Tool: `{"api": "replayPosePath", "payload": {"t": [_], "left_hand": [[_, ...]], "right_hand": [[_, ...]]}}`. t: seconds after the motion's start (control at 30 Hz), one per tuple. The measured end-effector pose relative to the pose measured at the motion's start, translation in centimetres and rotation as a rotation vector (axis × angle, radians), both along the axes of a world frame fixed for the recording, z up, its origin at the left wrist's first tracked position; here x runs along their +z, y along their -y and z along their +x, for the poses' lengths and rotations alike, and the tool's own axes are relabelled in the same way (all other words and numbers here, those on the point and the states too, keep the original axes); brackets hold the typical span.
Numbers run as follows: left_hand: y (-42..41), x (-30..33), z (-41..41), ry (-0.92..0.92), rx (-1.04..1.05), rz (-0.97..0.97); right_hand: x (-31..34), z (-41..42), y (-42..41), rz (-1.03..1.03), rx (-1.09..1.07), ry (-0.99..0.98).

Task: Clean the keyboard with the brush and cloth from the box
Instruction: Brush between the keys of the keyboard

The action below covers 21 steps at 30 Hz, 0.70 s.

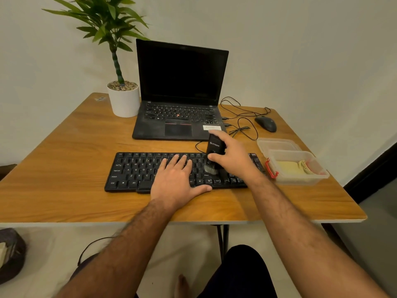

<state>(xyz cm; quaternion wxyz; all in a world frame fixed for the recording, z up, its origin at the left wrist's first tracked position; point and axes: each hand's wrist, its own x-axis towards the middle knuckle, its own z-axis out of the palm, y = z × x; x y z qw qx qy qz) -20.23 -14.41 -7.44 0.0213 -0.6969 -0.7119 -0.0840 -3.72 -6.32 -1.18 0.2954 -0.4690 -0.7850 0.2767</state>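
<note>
The right hand (233, 157) grips the black brush (212, 154), bristles on the keyboard (133, 172) near the table's (64, 151) front edge; the left hand (178, 179) lies flat on the keys, fingers straight.

Views: one only, the head camera, so no second view shared any part of the scene.
Position: worn on the person's head, above the near edge of the wooden table (64, 168).
Direction: it faced forward and steeply down, toward the wall behind the table.
Nearness: both forearms ran up from the bottom edge; the keyboard (133, 171) sat mid-frame, the laptop (182, 82) farther back.
Coverage: the wide lens took in the whole tabletop, the floor below and the person's knee.
Distortion: the table edges bowed outward toward the frame's sides.
</note>
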Motion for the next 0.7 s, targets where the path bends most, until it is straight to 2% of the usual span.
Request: {"api": "replayPosePath", "payload": {"t": [0.17, 0.27, 0.37, 0.53, 0.6, 0.7], "left_hand": [[0.0, -0.1, 0.0, 0.002, -0.004, 0.01], [-0.1, -0.2, -0.1, 0.008, -0.007, 0.01], [-0.1, -0.2, -0.1, 0.011, -0.008, 0.007], [-0.1, -0.1, -0.1, 0.012, -0.009, 0.008], [-0.1, -0.2, -0.1, 0.012, -0.01, 0.009], [-0.2, -0.3, -0.2, 0.014, -0.009, 0.007]], "right_hand": [[-1.8, -1.2, 0.5, 0.084, -0.058, -0.145], [-1.3, -0.1, 1.4, 0.07, 0.053, -0.03], [0.3, 1.1, 0.8, -0.032, 0.155, 0.053], [-0.4, -0.6, 0.6, 0.063, 0.017, -0.053], [-1.2, -1.2, 1.3, 0.082, 0.027, -0.087], [-1.3, -0.5, 2.0, 0.093, 0.094, -0.03]]}}
